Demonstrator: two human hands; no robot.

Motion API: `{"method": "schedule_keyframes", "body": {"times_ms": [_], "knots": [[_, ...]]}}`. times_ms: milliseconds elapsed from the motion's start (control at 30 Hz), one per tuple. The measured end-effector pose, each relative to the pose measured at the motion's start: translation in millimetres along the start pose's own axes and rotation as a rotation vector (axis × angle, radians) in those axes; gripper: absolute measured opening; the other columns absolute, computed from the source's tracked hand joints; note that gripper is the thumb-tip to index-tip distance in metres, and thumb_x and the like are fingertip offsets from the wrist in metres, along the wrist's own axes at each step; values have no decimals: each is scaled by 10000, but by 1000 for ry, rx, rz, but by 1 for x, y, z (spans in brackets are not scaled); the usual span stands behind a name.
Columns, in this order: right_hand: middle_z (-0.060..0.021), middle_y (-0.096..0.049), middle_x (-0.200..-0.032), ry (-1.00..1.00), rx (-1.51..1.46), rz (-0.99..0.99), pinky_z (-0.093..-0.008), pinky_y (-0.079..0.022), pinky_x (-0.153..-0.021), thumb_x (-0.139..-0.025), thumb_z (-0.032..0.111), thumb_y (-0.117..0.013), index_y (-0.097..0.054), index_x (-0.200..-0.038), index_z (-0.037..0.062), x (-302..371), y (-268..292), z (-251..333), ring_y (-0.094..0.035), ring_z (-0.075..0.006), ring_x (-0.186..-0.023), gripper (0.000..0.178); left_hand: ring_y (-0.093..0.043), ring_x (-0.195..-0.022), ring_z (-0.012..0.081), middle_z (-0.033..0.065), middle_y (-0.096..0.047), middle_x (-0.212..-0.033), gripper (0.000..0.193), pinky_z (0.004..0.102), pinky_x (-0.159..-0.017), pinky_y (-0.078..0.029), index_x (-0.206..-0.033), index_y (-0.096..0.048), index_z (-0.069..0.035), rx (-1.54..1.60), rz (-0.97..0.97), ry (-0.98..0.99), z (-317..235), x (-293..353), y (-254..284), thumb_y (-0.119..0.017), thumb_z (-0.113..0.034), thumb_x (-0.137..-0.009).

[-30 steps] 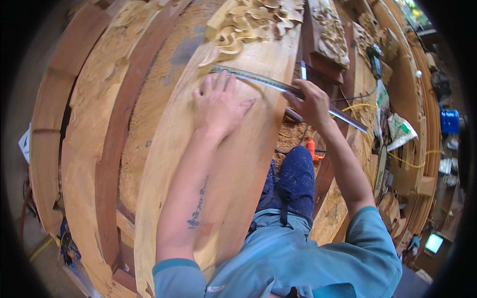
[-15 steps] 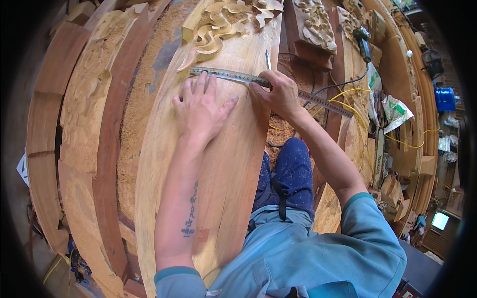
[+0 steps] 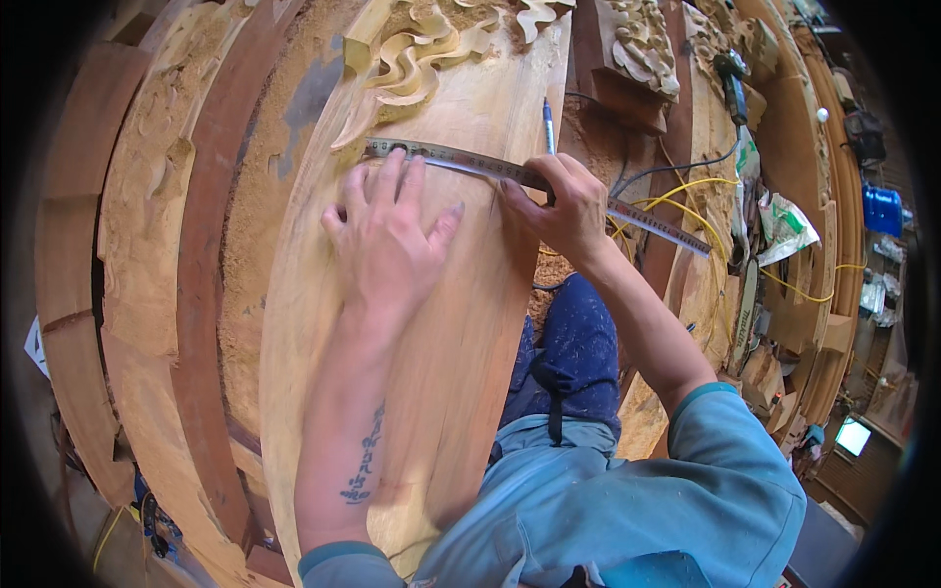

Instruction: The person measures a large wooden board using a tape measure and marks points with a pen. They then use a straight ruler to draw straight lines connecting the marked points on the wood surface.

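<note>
A long steel ruler lies across a wide pale wooden board and sticks out past its right edge. My left hand rests on the board with fingers stretched out, their tips pressing the ruler near its left end. At the board's right edge my right hand is closed around the ruler. A pen also points up from between its fingers, away from me. Carved wavy scrollwork rises from the board just beyond the ruler.
Sawdust-covered boards and a reddish beam run along the left. On the right are a carved block, a dark power tool with a cord, a yellow cable and a white-green bag. A blue container stands farther right.
My left hand has shifted slightly left and nearer along the ruler. My right hand has moved slightly right and nearer, still holding ruler and pen. The view has shifted a little.
</note>
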State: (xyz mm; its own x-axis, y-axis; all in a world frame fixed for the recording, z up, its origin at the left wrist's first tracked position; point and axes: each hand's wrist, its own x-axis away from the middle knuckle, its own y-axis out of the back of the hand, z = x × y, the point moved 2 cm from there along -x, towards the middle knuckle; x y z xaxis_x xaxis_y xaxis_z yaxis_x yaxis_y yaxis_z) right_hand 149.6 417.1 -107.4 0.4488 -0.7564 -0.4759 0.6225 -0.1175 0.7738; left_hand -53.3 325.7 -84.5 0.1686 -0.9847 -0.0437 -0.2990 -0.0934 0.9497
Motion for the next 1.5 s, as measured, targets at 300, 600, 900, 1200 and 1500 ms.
{"method": "schedule_keyframes", "body": {"times_ms": [300, 600, 900, 1200, 1500], "knots": [[-63, -622, -705, -19, -41, 49, -365, -484, -532, -777, 234, -855, -665, -829, 79, 4, 7, 1, -612, -228, -583, 250, -525, -1254, 296, 118, -607, -1351, 459, 544, -1004, -396, -1268, -679, -62, 103, -220, 1, 4, 9, 1, -690, -357, -916], [-88, -647, -716, -16, -84, -190, -385, -507, -568, -799, 219, -829, -700, -854, 57, 33, 96, 39, -641, -254, -605, 215, -657, -980, 342, 140, -715, -967, 268, 496, -874, -471, -940, -727, -46, 213, -298, 41, 5, -5, 4, -633, -297, -954], [-124, -702, -799, 116, -208, -154, -334, -521, -633, -817, 153, -831, -721, -934, 11, 108, 168, 157, -664, -215, -662, 214, -684, -798, 174, 110, -765, -921, 323, 362, -756, -535, -1091, -762, -18, 1098, -315, 326, -60, 151, 17, -629, -295, -993], [-147, -703, -858, 312, -692, 308, -387, -529, -649, -840, 92, -788, -707, -990, 30, 197, 178, 291, -695, -306, -734, 181, -627, -967, 88, 47, -696, -1163, 353, 258, -859, -511, -1320, -642, 38, 1828, -965, 523, -156, 392, 66, -556, -212, -1085], [-188, -702, -993, 675, -1092, 664, -383, -567, -727, -854, 10, -729, -688, -1184, 40, 249, 167, 396, -718, -335, -840, 333, -674, -980, 168, 106, -715, -1065, 342, 342, -880, -547, -1289, -608, 31, 1260, -1763, 758, -122, 479, 121, -554, -236, -1083]]}}
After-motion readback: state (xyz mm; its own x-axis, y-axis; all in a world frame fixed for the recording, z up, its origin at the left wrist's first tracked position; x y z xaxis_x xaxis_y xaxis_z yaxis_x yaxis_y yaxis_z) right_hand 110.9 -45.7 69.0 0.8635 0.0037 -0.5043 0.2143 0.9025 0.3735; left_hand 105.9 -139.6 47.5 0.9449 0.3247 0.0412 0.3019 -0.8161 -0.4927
